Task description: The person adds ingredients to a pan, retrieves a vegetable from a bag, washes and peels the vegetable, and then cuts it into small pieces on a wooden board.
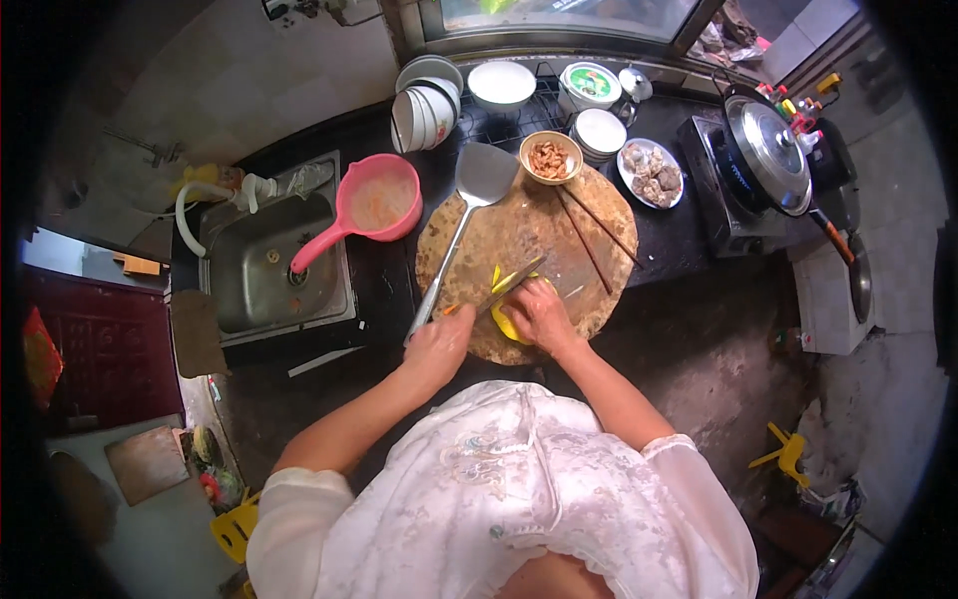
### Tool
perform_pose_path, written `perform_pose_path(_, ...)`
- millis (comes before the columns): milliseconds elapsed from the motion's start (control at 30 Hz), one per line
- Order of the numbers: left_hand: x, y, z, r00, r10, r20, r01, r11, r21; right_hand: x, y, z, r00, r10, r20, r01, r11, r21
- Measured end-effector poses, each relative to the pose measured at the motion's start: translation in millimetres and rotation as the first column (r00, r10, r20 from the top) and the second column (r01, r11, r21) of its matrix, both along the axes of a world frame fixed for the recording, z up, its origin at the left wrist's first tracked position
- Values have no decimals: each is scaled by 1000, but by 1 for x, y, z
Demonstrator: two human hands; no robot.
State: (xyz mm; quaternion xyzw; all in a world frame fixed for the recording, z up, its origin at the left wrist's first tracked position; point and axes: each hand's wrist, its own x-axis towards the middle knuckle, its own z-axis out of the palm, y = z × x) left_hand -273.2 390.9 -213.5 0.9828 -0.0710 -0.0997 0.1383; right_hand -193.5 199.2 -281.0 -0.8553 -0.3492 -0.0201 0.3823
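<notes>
My left hand [440, 343] grips the handle of a kitchen knife [516, 280], its blade slanting up to the right across the round wooden chopping board [516, 239]. Beneath my right hand [544, 314] lies a yellow vegetable [509, 326], perhaps a bell pepper; the fingers press it to the board and partly cover it. Thin yellow pieces [496, 275] lie by the blade on its far side. An orange scrap [450, 308] rests near my left knuckles. To the left, a metal wok spatula [468, 202] lies along the board's edge.
Chopsticks [587, 239] and a bowl of shrimp-like pieces [550, 159] occupy the board's far side. A pink ladle [382, 198] sits beside the sink [262, 277]. Right of the board are a plate of mushroom-like pieces [653, 176] and a lidded wok [771, 153] over a lit gas stove [703, 150].
</notes>
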Motion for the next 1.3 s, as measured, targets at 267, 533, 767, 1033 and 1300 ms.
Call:
perform_pose_path(267, 7, -6, -6, 997, -33, 64, 35, 999, -30, -3, -1, 0, 999, -23, 32, 23, 1000, -1)
perform_pose_path(533, 21, -16, -25, 992, -70, 107, 66, 997, 41, -5, 2, 2, 998, -41, 40, 39, 998, 43)
perform_pose_path(767, -1, -1, 12, 997, -74, -32, 73, 997, -15, -8, -5, -6, 996, -49, 74, 45, 997, 55)
perform_pose_path(1033, 16, -12, -30, 981, -102, 164, 89, 993, 84, -12, -2, 0, 996, -39, 76, 36, 998, 43)
perform_pose_path(1300, 17, -11, 4, 991, -129, 41, 128, 991, 33, -10, -5, -4, 992, -62, 107, 55, 996, 66)
